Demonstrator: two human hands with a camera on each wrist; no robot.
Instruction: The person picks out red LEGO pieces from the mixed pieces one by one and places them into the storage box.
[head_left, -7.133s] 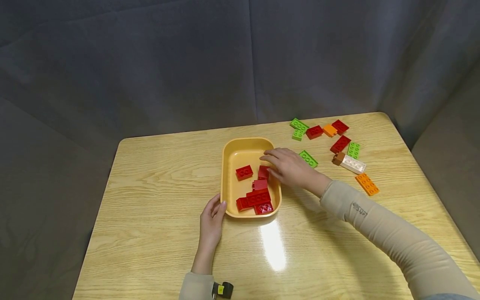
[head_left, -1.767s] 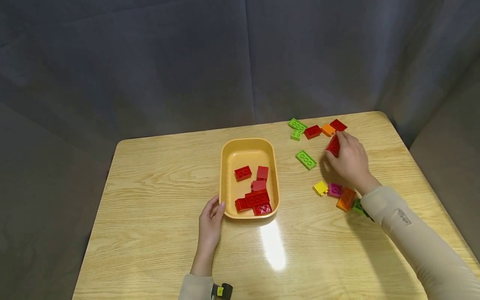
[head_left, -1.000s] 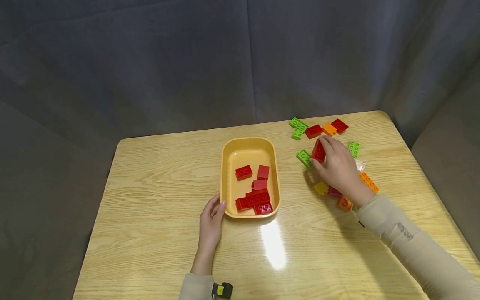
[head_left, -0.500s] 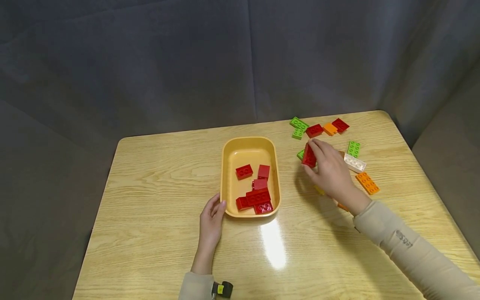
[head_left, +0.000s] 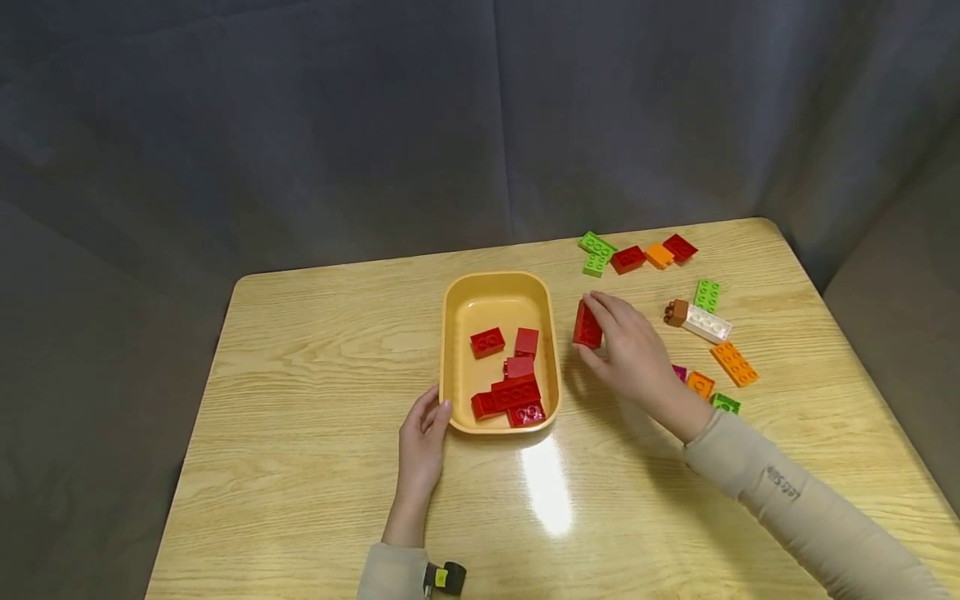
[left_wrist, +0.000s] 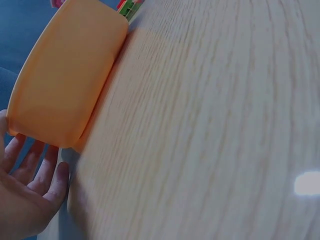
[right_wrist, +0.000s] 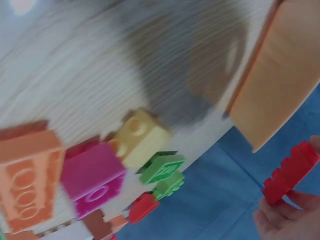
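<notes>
A yellow-orange plastic tray [head_left: 453,317] stands mid-table with several red toy bricks [head_left: 516,393] inside. At its near left corner my left hand [head_left: 422,446] holds it, the thumb at the rim and the fingers against the outer wall; the left wrist view shows those fingers [left_wrist: 44,170] below the rim. Just right of the tray, my right hand [head_left: 633,354] pinches a red brick [head_left: 588,325] between thumb and fingers. In the right wrist view that red brick [right_wrist: 290,172] is held up, apart from the tray wall [right_wrist: 277,75].
At the back right lie green bricks [head_left: 597,252], a red brick [head_left: 627,259], an orange brick [head_left: 660,255] and another red brick [head_left: 680,247]. Nearer are a brown-and-white piece [head_left: 707,323] and an orange plate [head_left: 734,363]. A yellow brick [right_wrist: 142,137] shows beneath the right hand's side.
My right hand, in the tray at first, has picked up a red brick from the right-hand group. It has carried the brick left towards the tray. My left hand has stayed at the tray.
</notes>
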